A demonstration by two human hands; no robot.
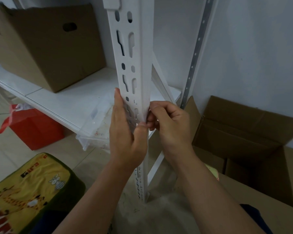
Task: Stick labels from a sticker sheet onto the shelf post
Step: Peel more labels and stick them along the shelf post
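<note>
The white slotted shelf post (pixel 135 53) runs upright through the middle of the view. A clear sticker sheet (pixel 131 114) sits in front of the post, with the slots showing through it. My left hand (pixel 125 137) holds the sheet, fingers straight up along its left side and thumb pressed on its lower front. My right hand (pixel 167 120) has curled fingers and pinches a small clear label (pixel 146 115) at the sheet's right edge, by the post's corner. The label itself is hard to make out.
A closed cardboard box (pixel 46 46) stands on the white shelf (pixel 61 102), with a clear plastic bag (pixel 96 125) at the shelf's edge. On the floor are a red bag (pixel 34 127), a yellow cushion (pixel 29 191) and an open cardboard box (pixel 243 132). A grey perforated strip (pixel 195 51) runs up the wall.
</note>
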